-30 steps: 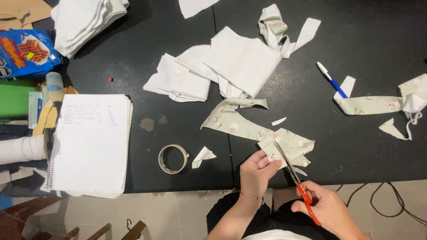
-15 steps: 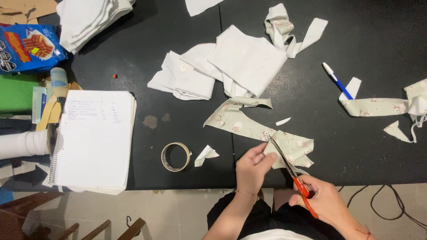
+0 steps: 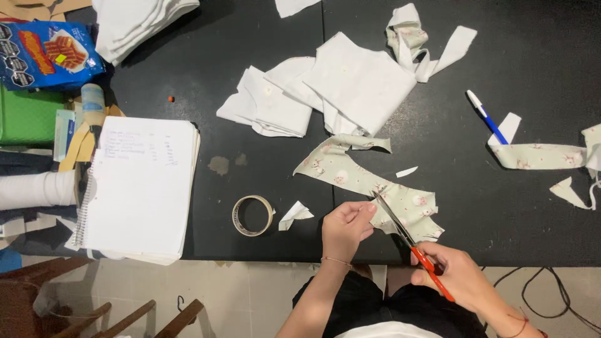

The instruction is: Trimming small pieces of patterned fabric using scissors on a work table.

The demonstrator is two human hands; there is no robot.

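— What's on that black table, biggest first?

— A spiral notebook over at nine o'clock, open to a white page. At twelve o'clock lies a heap of white fabric pieces. Then the printed fabric strip, pale green with small figures, runs from the centre toward five o'clock. Another printed strip sits at three o'clock, well apart.

— And the hands?

— The left hand pinches the near edge of the printed fabric strip, fingers closed on the cloth just beside the blades. The right hand is wrapped through the red handles of the scissors, gripping them firmly. The blades look almost closed, tips on the cloth.

— Anything different from a moment ago?

— Yes. The scissors sit further up into the strip than a second back, and the left hand has crept along with them. I'd judge the cut is advancing along the cloth, with plenty of strip left ahead.

— Smaller bits?

— A roll of masking tape at seven o'clock, a blue-and-white pen at two o'clock, and a white scrap beside the tape.
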